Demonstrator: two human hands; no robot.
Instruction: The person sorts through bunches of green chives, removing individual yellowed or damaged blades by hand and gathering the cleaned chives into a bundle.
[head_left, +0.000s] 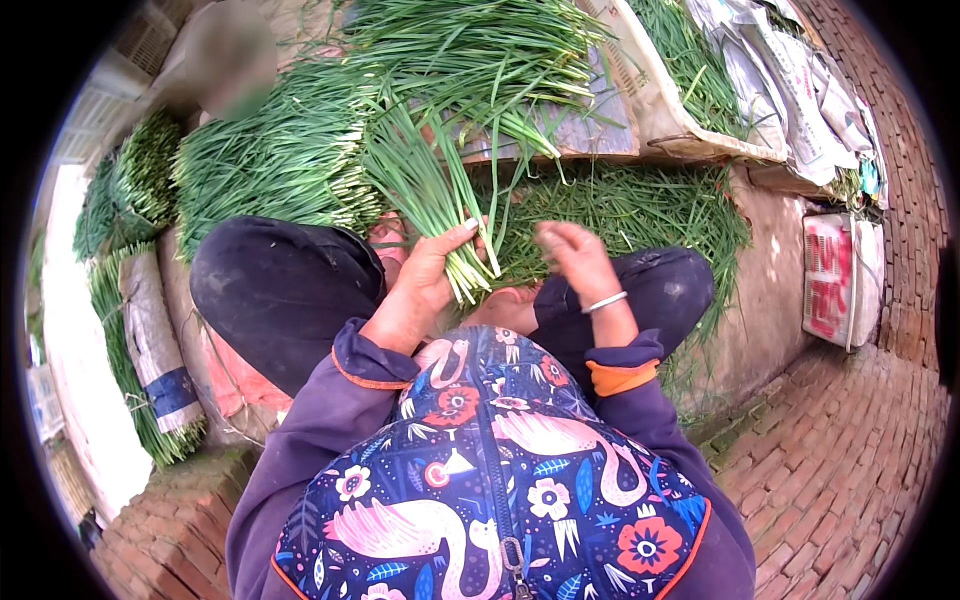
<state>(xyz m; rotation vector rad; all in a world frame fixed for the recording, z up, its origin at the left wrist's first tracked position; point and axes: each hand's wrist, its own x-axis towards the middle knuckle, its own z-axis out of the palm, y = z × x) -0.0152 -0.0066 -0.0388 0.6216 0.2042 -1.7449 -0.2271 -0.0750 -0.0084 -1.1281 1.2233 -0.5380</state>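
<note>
My left hand is closed round a small bunch of garlic chives, the pale cut ends pointing down toward my lap and the green leaves fanning up and away. To its right, apart from the bunch, my right hand hangs with bent fingers smeared by motion. I cannot make out anything in it. Below that hand lies a spread of loose green leaves. Past the bunch, more chives are heaped on a low board. A thick row of chives lies to the left.
My bent knees frame the work area. Wrapped bundles lie at far left. A cloth-lined crate of chives stands at upper right, with a white and red basket near the brick paving. A blurred shape is at upper left.
</note>
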